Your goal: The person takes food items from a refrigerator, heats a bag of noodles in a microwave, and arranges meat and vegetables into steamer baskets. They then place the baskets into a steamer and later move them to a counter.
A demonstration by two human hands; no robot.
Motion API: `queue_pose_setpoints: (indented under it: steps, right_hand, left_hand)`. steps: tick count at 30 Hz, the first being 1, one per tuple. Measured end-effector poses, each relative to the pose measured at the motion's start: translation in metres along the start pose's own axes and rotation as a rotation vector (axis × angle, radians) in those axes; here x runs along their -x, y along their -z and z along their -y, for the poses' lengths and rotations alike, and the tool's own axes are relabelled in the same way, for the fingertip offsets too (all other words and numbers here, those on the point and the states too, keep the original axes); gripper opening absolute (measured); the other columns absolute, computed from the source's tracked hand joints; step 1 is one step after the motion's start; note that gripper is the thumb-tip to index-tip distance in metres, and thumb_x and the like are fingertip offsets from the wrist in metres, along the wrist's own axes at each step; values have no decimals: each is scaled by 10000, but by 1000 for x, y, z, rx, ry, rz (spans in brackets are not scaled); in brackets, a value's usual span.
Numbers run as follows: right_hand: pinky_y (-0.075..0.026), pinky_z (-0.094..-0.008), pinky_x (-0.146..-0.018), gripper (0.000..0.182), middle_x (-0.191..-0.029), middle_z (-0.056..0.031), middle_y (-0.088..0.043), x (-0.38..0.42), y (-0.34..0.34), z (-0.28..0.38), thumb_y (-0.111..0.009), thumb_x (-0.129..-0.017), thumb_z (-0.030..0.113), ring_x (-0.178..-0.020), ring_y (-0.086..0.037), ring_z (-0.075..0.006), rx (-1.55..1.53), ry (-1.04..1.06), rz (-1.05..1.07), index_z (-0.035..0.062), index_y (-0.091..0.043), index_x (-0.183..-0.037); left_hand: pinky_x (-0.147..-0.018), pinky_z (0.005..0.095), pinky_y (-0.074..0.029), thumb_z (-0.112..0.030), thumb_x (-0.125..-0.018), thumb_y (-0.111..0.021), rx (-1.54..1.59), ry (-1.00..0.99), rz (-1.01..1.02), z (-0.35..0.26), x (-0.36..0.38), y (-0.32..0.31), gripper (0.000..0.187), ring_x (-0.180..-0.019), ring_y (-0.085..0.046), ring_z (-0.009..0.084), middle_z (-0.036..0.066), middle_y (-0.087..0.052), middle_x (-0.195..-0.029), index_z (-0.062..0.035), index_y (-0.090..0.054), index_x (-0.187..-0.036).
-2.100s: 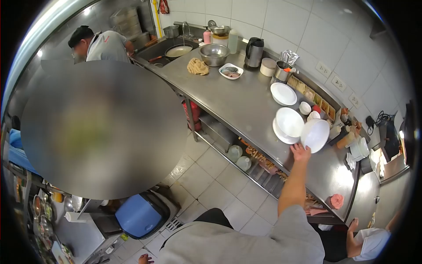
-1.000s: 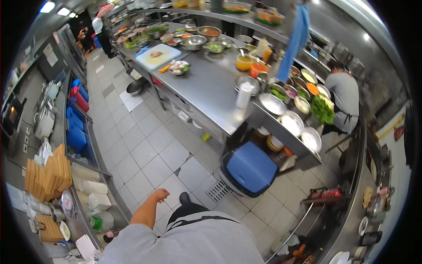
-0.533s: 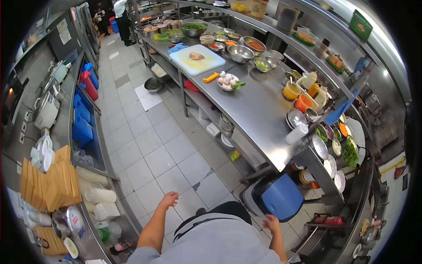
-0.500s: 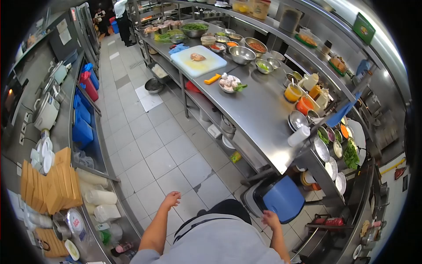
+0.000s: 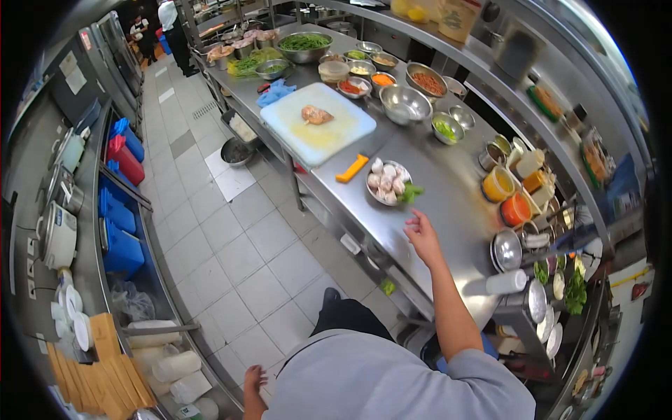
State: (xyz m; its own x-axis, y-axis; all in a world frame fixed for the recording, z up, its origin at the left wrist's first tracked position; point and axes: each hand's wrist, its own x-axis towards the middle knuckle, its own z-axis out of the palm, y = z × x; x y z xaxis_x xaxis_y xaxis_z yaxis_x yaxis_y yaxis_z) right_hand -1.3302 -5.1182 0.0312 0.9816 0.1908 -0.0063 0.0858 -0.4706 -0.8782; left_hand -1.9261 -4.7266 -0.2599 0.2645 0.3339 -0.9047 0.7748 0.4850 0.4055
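My right hand reaches over the steel counter with its fingers stretched out, holding nothing. Just beyond the fingertips stands a metal bowl of whitish bulbs that look like garlic, with a green leafy sprig at its right side. An orange-handled knife lies left of the bowl. Farther back, a piece of raw meat rests on a white cutting board. Low by my side over the floor, my left hand hangs with loosely bent fingers and nothing in it.
Metal bowls of cut vegetables line the counter's back. Sauce containers and a white bottle stand to the right. A left-hand counter borders the tiled aisle. Another person stands at the far end.
I have stepped forward along the counter. My right hand has risen from beside the blue-lidded bin to near the bowl of bulbs; my left hand has dropped lower.
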Motion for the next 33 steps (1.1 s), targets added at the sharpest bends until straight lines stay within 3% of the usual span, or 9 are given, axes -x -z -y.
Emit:
queue_pose_setpoints:
  steps: [7, 12, 16, 18, 24, 27, 30, 32, 33]
  right_hand:
    - [-531, -291, -808, 591, -1110, -68, -635, -187, -45, 77, -727, -876, 65, -867, -594, -141, 60, 193, 72, 57, -516, -1428]
    - [-530, -289, -814, 601, -1091, -59, -620, -235, -68, 68, -733, -880, 54, -884, -581, -132, 3, 109, 41, 60, -511, -1438]
    - [-529, -328, -873, 639, -1145, -96, -615, -249, -83, 56, -755, -852, 66, -950, -607, -183, 38, 15, -24, 65, -511, -1443]
    - [-495, -405, -1004, 715, -1296, -170, -586, -255, -85, 58, -803, -801, 123, -1141, -605, -303, 348, 5, -132, 62, -508, -1450]
    - [-402, -461, -1136, 792, -1491, -229, -466, -264, -124, 90, -844, -743, 197, -1358, -465, -420, 739, -226, -209, 45, -506, -1443]
    - [-444, -462, -1093, 772, -1475, -242, -466, -278, -121, 83, -810, -767, 179, -1308, -513, -431, 563, -369, -460, 46, -491, -1457]
    - [-471, -455, -1061, 790, -1460, -255, -466, -274, -117, 103, -801, -770, 171, -1275, -545, -427, 349, -608, -604, 37, -465, -1473]
    - [-484, -446, -1045, 805, -1452, -259, -467, -272, -124, 110, -801, -768, 167, -1259, -560, -421, 281, -756, -635, 32, -450, -1480]
    - [-486, -434, -1043, 816, -1456, -254, -462, -272, -131, 103, -805, -765, 172, -1262, -560, -410, 397, -743, -616, 23, -442, -1482]
  left_hand:
    - [-587, 334, -541, -351, -1010, -577, 451, -182, -338, -145, -22, 23, 295, -730, -662, 212, 95, -682, -965, -119, -548, -1189]
    - [-589, 288, -533, -221, -1000, -606, 461, -446, -148, -323, -82, -75, 163, -735, -666, 177, 96, -693, -984, -91, -582, -1096]
    - [-632, 255, -515, -160, -952, -684, 172, -672, 121, -523, -115, -163, 145, -767, -650, 133, 84, -678, -947, -49, -597, -986]
    - [-710, 277, -522, -144, -933, -718, 95, -776, 331, -632, -105, -210, 166, -838, -646, 132, 79, -671, -959, -32, -618, -1003]
    - [-936, 407, -508, -152, -839, -770, -682, -1746, 476, -911, -91, -344, 320, -1041, -647, 346, 160, -684, -1131, -39, -673, -1122]
    - [-966, 417, -498, -174, -839, -762, -1059, -1289, 975, -993, -104, -400, 357, -1119, -623, 345, 171, -677, -1208, -29, -673, -1154]
    - [-981, 434, -496, -176, -849, -749, -1298, -1532, 999, -1042, -145, -444, 396, -1164, -606, 359, 186, -648, -1285, -19, -653, -1200]
    - [-1008, 429, -486, -145, -853, -737, -1160, -2034, 563, -1054, -146, -459, 416, -1194, -589, 379, 192, -636, -1287, -5, -629, -1229]
    - [-1008, 429, -486, -145, -853, -737, -1169, -2050, 615, -1057, -138, -471, 416, -1194, -589, 379, 192, -636, -1287, -5, -629, -1229]
